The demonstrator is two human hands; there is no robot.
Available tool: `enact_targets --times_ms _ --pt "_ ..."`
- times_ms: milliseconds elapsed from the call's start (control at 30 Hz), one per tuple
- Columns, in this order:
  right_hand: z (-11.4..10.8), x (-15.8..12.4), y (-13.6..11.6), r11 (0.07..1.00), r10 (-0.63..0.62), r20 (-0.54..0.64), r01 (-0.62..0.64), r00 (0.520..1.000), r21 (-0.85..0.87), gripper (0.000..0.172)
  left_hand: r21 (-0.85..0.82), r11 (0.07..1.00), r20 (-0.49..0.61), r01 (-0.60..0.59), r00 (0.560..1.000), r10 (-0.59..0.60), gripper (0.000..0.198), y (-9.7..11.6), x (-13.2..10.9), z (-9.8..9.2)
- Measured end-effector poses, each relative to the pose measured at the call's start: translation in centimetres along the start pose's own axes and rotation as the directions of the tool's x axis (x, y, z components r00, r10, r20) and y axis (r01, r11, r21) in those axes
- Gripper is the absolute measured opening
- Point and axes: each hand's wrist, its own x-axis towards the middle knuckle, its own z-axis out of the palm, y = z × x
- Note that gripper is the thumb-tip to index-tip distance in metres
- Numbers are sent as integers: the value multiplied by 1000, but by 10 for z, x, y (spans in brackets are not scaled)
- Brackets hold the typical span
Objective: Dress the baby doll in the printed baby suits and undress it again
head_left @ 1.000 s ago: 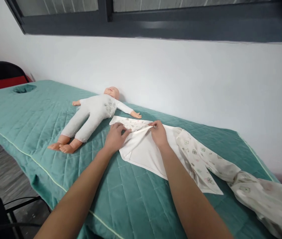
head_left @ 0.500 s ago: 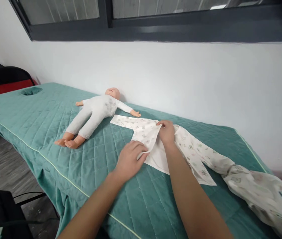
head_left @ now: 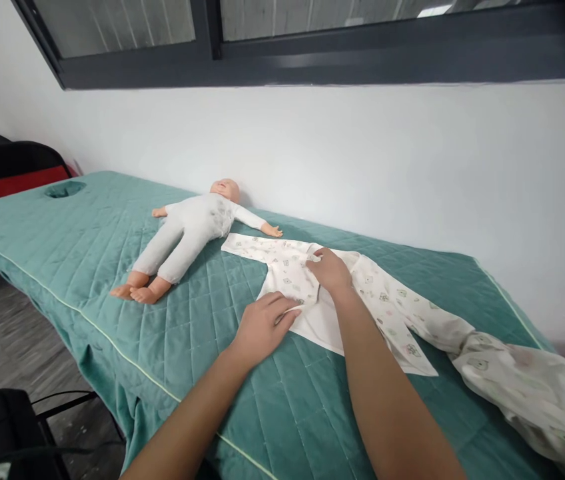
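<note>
A white baby shirt [head_left: 282, 267] with a small printed pattern lies spread out, one front flap partly turned open over the plain inner back. My left hand [head_left: 265, 327] pinches the lower edge of that flap between thumb and fingers. Up near the neckline, my right hand [head_left: 331, 270] is closed on the flap's upper edge, its fingertips pressed to the cloth. A baby doll [head_left: 192, 220] in a white suit lies on its back to the left, one arm stretched toward the shirt's sleeve.
Green quilted cover [head_left: 172, 333] spreads over the bed, which has a round hole [head_left: 65, 189] at its far left end. More printed baby clothing [head_left: 517, 380] lies crumpled at the right. A white wall [head_left: 387, 153] and dark window frame [head_left: 387, 60] rise behind; black chairs [head_left: 17, 160] stand at left.
The flap has been lowered and lies flatter on the shirt. My right hand has shifted slightly left and down with its edge; my left hand stays at the lower edge.
</note>
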Motion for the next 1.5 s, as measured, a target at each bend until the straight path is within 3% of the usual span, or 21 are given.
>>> enact_targets --times_ms 67,233,300,367,400,433,500,533,567,600,667,767,867,967,1067,1167,1333,1500 --pt "-2 2 2 999 -3 -17 4 1000 35 30 -33 999 -3 40 999 -40 23 -3 1 1" --pt "0 2 2 993 -17 -56 23 998 112 34 84 994 -38 75 997 -72 25 -4 2 5" --pt "1 3 0 986 -19 -44 26 999 167 33 20 994 -53 104 993 -102 26 -4 3 5" --pt "2 4 -4 970 -32 -14 34 999 240 33 -142 971 -116 192 971 -209 27 -6 3 2" --pt "3 4 -6 952 -47 9 43 999 304 33 -242 936 -190 254 934 -302 29 -7 3 1" --pt "3 4 -8 912 -71 41 49 997 406 35 -339 890 -289 306 866 -408 30 -10 3 -1" --pt "5 4 -11 770 -127 99 35 987 637 40 -462 817 -503 345 657 -562 29 -16 3 -5" --pt "7 4 -12 700 -150 112 26 982 713 41 -461 819 -596 341 565 -570 29 -18 4 -6" --pt "9 4 -13 656 -165 116 21 979 754 42 -414 847 -673 332 515 -531 30 -20 4 -6" --pt "12 4 -13 651 -172 113 27 979 759 42 -331 887 -728 322 510 -457 32 -22 5 -7" --pt "17 5 -14 716 -189 91 73 978 695 39 -130 950 -764 284 583 -278 31 -22 5 -6" --pt "26 6 -15 775 -264 79 162 961 611 39 45 984 -689 173 718 -95 20 -21 5 -2" --pt "30 4 -16 825 -350 77 268 934 498 45 100 987 -538 127 841 -53 11 -22 6 2" --pt "32 -1 -16 878 -378 87 326 922 350 54 187 960 -362 210 923 -132 10 -23 8 6" --pt "34 -4 -17 920 -386 141 391 912 -10 58 308 911 -262 275 945 -197 11 -23 10 8" --pt "35 -7 -22 845 -379 223 434 898 -311 58 405 868 -215 288 953 -215 11 -21 12 8" --pt "23 -36 -25 811 -347 301 445 888 -380 65 486 838 -156 247 968 -194 13 -11 10 4" --pt "-14 -112 11 777 -443 350 548 825 -309 67 484 851 -115 204 979 -169 20 -2 1 4"
